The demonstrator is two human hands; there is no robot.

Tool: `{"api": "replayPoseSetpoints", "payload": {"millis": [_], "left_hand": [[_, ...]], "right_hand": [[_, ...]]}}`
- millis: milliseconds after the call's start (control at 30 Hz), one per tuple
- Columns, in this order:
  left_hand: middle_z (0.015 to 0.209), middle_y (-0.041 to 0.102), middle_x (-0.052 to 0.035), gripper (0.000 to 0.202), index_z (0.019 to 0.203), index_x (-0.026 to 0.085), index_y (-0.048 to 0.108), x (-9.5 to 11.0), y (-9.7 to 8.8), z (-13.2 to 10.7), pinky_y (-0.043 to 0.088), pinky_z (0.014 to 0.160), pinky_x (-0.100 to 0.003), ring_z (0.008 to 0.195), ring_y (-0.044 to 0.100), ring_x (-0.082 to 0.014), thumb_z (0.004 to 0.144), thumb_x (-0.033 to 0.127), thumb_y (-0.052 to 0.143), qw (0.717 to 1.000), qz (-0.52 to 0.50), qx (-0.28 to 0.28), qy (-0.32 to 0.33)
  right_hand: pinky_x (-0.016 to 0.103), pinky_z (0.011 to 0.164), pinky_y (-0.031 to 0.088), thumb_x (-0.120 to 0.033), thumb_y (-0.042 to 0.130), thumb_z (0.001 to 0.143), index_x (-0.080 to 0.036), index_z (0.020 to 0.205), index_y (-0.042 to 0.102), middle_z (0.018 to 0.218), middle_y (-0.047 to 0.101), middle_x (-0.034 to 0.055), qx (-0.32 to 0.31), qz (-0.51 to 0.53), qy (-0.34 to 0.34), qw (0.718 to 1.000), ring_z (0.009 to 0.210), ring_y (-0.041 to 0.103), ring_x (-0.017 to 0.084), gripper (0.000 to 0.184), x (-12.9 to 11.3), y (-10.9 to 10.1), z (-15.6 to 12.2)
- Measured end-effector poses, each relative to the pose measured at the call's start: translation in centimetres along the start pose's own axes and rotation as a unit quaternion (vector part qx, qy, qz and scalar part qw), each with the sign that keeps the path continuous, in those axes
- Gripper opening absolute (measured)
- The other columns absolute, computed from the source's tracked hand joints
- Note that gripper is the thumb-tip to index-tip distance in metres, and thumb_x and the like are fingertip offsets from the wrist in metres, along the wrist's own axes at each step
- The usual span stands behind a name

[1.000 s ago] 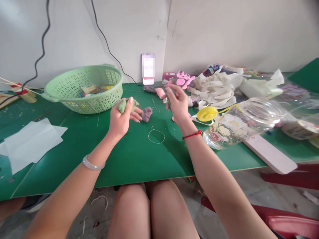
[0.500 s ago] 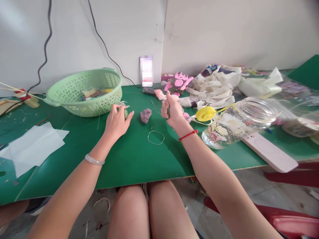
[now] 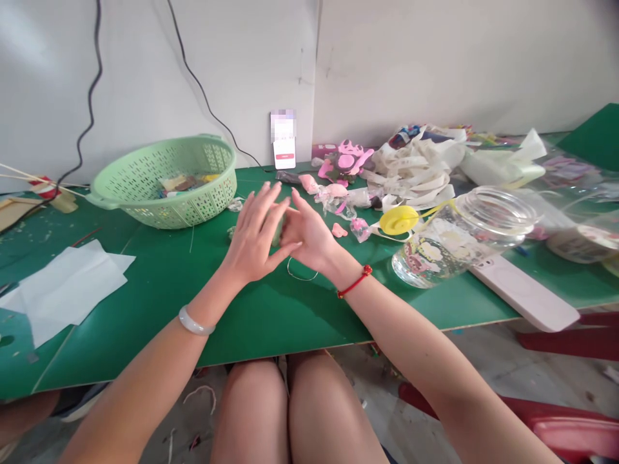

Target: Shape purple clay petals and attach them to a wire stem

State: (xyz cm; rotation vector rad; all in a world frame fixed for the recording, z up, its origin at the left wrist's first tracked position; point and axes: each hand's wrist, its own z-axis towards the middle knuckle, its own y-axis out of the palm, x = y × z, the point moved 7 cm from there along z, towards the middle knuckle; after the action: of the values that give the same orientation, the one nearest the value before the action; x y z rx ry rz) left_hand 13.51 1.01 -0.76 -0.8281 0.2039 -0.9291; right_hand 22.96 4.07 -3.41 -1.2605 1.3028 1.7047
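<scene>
In the middle of the picture, the left hand (image 3: 255,240) and right hand (image 3: 309,237) press flat together around a green lump (image 3: 277,231). A green basket (image 3: 193,206) sits at the upper left. A glass jar (image 3: 459,241) lies on its side at the right.

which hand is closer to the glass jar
Right. The right hand is left of the jar, not touching it; the left hand is palm to palm with the right hand on its far side, farther off.
</scene>
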Motion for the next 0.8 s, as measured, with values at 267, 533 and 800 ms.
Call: {"api": "replayPoseSetpoints", "payload": {"millis": [267,533,800], "left_hand": [[0.104,0.077,-0.0092,0.034,0.102,0.024,0.069,-1.7,-1.1,-0.7,0.055,0.099,-0.044,0.100,0.072,-0.0274,0.085,0.053,0.069,0.991,-0.062,0.069,-0.101],[0.071,0.071,-0.0020,0.027,0.076,0.024,0.064,-2.5,-2.4,-1.0,0.053,0.071,-0.030,0.069,0.067,-0.0169,0.095,0.041,0.057,0.957,-0.127,0.169,-0.198],[0.056,0.057,0.0070,0.042,0.073,0.024,0.054,-5.2,-0.5,-1.5,0.035,0.038,-0.022,0.036,0.045,-0.0064,0.083,0.058,0.076,0.862,-0.327,0.202,-0.329]], "right_hand": [[0.032,0.065,0.058,-0.084,0.030,0.094,-0.024,0.068,0.053,0.063,0.049,0.0007,-0.079,-0.030,0.004,0.996,0.063,0.055,0.016,0.069,0.3,1.9,-1.1],[0.042,0.098,0.060,-0.079,0.043,0.095,-0.021,0.108,0.073,0.102,0.076,0.0095,-0.185,-0.114,-0.008,0.976,0.108,0.073,0.025,0.066,1.0,3.6,-2.3],[0.036,0.070,0.064,-0.079,0.042,0.095,-0.017,0.078,0.077,0.055,0.066,0.0066,0.045,-0.202,-0.090,0.974,0.061,0.072,0.019,0.073,-2.8,-1.2,-1.7]]}}
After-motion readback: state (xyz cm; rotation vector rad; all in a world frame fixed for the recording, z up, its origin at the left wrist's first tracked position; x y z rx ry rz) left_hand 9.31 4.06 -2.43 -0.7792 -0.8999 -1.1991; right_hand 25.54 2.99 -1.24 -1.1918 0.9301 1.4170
